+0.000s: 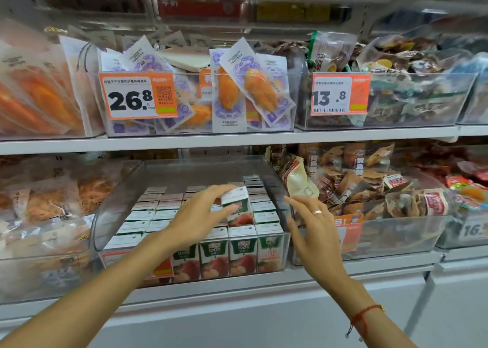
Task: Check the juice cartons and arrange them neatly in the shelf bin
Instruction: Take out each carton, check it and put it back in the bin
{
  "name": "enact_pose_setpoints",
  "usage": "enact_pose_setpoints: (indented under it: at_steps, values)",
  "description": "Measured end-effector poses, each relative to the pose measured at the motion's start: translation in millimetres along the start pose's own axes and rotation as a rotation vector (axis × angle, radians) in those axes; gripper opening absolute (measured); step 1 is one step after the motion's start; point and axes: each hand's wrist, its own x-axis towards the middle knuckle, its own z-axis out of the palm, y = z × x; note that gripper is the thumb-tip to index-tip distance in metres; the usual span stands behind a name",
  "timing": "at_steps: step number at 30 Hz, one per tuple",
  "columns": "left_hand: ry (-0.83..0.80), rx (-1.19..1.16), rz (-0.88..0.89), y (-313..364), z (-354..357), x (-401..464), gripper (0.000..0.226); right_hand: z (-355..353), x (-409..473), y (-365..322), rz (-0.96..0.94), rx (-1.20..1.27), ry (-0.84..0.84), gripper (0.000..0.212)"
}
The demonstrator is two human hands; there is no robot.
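Left grip [196, 217], carton [237, 205], store shelf [237, 140]

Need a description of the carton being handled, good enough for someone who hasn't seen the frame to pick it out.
Find the clear shelf bin on the lower shelf, packed with rows of upright juice cartons. Toward its right side, the left hand grips one carton by its top. It is the only carton raised above the rows and tilted, its green-and-red face showing while its neighbours show only white tops.

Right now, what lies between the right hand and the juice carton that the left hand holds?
In the head view, between the right hand and the lifted juice carton held by the left hand stands one column of cartons in the clear bin.
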Motion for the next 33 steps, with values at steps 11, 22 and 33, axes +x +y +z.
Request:
enact_pose_setpoints:
  at_steps: [11, 22, 33]
  values:
    - [-0.392, 0.157, -0.076, -5.2, 7.7, 34.0, 0.048, 4.6, 0.4, -3.1, 0.057, -0.003, 0.010, 0.035]
    - [-0.429, 0.212, -0.005, -12.5, 7.3, 37.2, 0.028, 4.0, 0.8, -6.4, 0.077, -0.011, 0.005, 0.034]
    - [-0.455, 0.477, 0.031, -16.4, 2.6, 63.8, 0.036, 2.9, 1.7, -15.0, 0.078, -0.075, 0.013, 0.037]
